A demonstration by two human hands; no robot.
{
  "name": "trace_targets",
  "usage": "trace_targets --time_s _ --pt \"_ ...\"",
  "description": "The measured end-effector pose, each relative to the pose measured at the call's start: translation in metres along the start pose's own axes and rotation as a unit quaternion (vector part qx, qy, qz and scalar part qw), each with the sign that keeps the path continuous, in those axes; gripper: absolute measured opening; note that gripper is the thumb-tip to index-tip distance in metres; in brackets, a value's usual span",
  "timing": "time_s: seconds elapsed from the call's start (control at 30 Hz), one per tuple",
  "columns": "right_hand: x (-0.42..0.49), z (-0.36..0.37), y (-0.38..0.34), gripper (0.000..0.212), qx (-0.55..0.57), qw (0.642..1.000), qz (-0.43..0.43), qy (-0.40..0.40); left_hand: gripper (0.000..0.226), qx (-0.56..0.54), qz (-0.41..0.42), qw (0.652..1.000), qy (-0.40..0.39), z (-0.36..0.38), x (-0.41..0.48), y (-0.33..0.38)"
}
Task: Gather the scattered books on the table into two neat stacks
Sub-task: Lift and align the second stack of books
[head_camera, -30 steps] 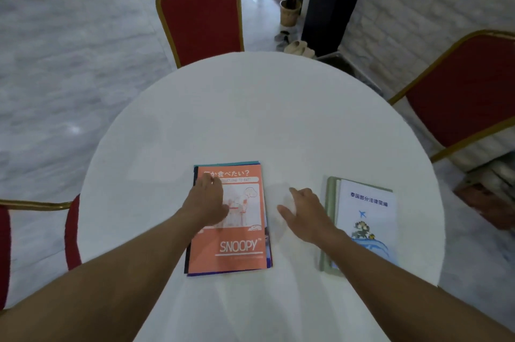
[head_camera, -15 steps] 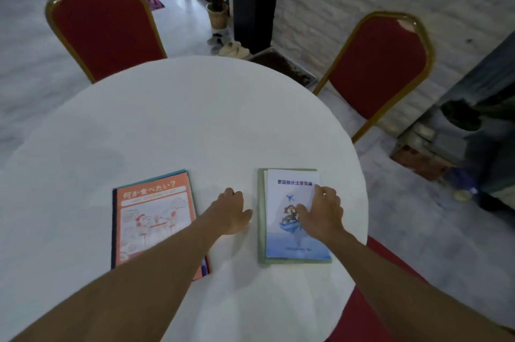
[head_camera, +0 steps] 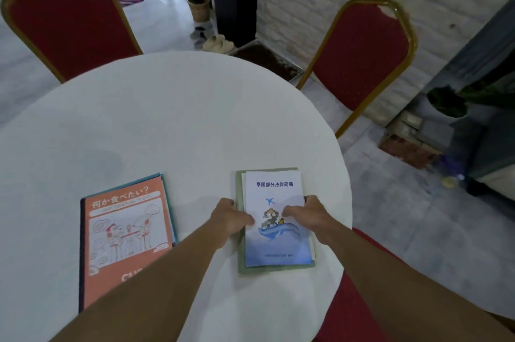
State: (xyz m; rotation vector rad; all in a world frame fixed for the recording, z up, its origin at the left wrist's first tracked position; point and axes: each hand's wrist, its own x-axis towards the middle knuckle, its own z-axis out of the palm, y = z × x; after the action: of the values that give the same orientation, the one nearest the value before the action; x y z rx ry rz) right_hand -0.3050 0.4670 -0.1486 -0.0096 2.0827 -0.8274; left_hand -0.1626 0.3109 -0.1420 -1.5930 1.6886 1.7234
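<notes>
Two stacks of books lie on the round white table (head_camera: 167, 119). The left stack has an orange Snoopy book (head_camera: 125, 233) on top, with blue covers showing under its edges; my left forearm crosses its lower corner. The right stack has a white-and-blue book (head_camera: 274, 194) on top of a green one (head_camera: 240, 258). My left hand (head_camera: 230, 219) grips the right stack's left edge with the thumb on the cover. My right hand (head_camera: 309, 216) grips its right edge, fingers on the cover.
Red chairs with gold frames stand at the far left (head_camera: 69, 27) and the far right (head_camera: 365, 54); a third red seat (head_camera: 354, 300) is below the table's right edge. The right stack lies near the table's right rim. Potted plants and sandals are on the floor.
My left hand left the orange stack and moved right to the white-and-blue stack. My right hand slid from the cover to the stack's right edge. The view turned right.
</notes>
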Motion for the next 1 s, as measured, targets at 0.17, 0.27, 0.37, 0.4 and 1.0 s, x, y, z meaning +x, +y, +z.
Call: trace_targets --time_s 0.17,0.27,0.37,0.4,1.0 --pt "-0.007 0.006 -0.003 0.083 0.063 0.998 -0.018 -0.019 0.058 -0.096 -0.039 0.993 -0.049 -0.005 -0.009 -0.006" --pt "-0.013 0.008 -0.014 0.077 0.084 0.995 -0.06 -0.012 0.065 -0.138 -0.026 0.989 -0.052 -0.012 -0.017 0.0" --pt "-0.024 0.009 -0.029 0.066 0.113 0.985 -0.13 0.003 0.066 -0.095 0.069 0.993 -0.028 -0.028 -0.022 0.015" --pt "-0.027 0.01 -0.034 0.061 0.124 0.979 -0.16 0.016 0.066 -0.063 0.119 0.991 -0.009 -0.034 -0.024 0.021" --pt "-0.047 0.028 -0.038 0.06 0.052 0.956 -0.283 0.051 0.068 0.129 0.349 0.928 0.019 -0.079 -0.038 -0.006"
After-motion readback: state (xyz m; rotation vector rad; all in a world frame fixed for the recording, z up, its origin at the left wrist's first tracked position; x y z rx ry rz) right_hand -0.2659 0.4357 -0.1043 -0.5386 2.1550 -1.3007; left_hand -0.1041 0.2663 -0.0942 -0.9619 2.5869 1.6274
